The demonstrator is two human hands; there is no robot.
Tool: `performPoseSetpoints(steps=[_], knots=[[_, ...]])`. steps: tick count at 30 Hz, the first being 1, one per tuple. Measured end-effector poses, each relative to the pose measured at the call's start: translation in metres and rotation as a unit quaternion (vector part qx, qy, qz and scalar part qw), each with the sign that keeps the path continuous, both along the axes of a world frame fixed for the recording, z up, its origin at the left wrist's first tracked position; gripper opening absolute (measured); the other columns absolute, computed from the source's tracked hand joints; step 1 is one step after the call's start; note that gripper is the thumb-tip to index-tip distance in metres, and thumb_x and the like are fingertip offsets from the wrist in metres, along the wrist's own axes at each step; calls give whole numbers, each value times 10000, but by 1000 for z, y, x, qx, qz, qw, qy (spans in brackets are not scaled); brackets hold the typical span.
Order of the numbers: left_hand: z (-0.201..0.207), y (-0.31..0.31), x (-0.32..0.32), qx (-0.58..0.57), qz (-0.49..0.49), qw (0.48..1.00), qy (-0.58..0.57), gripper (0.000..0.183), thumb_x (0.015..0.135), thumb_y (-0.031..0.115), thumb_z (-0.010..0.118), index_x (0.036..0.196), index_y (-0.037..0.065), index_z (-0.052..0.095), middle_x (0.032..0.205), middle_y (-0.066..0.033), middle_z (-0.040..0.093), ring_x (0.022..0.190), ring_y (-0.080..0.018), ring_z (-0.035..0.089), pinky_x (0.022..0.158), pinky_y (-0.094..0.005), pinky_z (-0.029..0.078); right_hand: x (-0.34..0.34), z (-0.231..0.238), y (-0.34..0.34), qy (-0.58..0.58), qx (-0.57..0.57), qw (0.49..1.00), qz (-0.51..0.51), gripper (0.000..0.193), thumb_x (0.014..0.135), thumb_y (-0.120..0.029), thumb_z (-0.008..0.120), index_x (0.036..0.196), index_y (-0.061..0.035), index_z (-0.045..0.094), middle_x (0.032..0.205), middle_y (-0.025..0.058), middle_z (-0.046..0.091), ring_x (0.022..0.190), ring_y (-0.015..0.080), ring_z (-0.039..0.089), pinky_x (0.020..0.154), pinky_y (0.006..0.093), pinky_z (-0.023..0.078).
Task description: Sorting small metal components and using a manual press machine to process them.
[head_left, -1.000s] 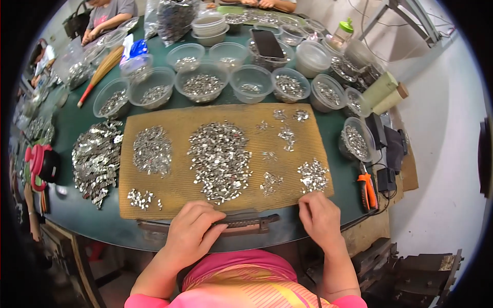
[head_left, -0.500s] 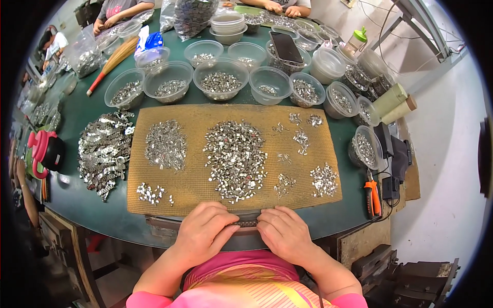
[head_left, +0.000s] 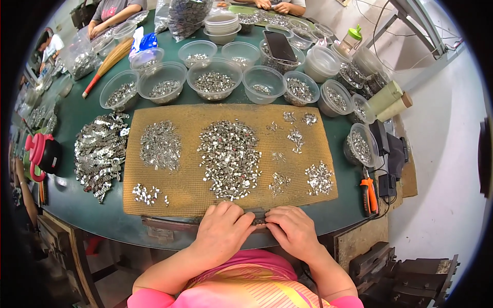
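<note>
At the table's front edge, my left hand point(head_left: 226, 227) and my right hand point(head_left: 294, 230) are closed on a short dark metal link strip point(head_left: 259, 222). Only a small piece of it shows between the fingertips; the rest is hidden by my fingers. Just beyond them lies a tan textured mat point(head_left: 192, 197). A large heap of small silver metal links point(head_left: 230, 159) covers its middle, with a heap of thin silver pieces point(head_left: 160, 146) to the left. Smaller piles of silver bits point(head_left: 319, 178) lie on the right side, and a few flat pieces point(head_left: 146, 194) at the near left.
Left of the mat lies a pile of linked metal strips point(head_left: 101, 154), then a black and pink pot point(head_left: 43, 153). Clear plastic bowls point(head_left: 214, 77) of metal parts line the far side; a phone point(head_left: 280, 46) rests on one. Orange-handled pliers point(head_left: 368, 197) lie at right. Other people work beyond.
My left hand has slid right, closer to my right hand, so less of the strip shows between them. The whole view has shifted slightly.
</note>
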State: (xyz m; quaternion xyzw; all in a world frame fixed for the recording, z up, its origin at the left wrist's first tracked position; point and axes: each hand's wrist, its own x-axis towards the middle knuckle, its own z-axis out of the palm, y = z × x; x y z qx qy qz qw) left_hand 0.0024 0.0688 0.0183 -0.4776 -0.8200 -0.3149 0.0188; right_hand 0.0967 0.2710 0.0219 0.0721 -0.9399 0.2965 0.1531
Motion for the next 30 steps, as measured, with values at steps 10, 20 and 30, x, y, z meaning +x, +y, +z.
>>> performPoseSetpoints(steps=[10,20,30], knots=[[-4,-59,1,104,29,994,-10,328,817,128,816,1114,66,693,1060,-65,648,1076,-285,628,869,-400,519,-28,25,-6,-25,-17,998,49,130,893,-120,747,1011,-87,703,992,67,746,859,284,722,726,377,571],[-3,-155,-21,121,250,960,35,201,819,30,785,1004,45,710,908,-96,683,853,-301,655,746,-394,537,-130,20,-102,21,17,965,261,161,893,-94,692,1051,-113,706,985,58,695,823,267,722,663,384,576],[-8,-153,-41,86,236,968,8,116,881,74,733,994,73,709,874,-77,646,807,-296,621,706,-405,510,-169,-7,-141,-27,101,950,295,100,945,-191,675,1028,-136,686,932,58,625,759,299,701,596,432,557]])
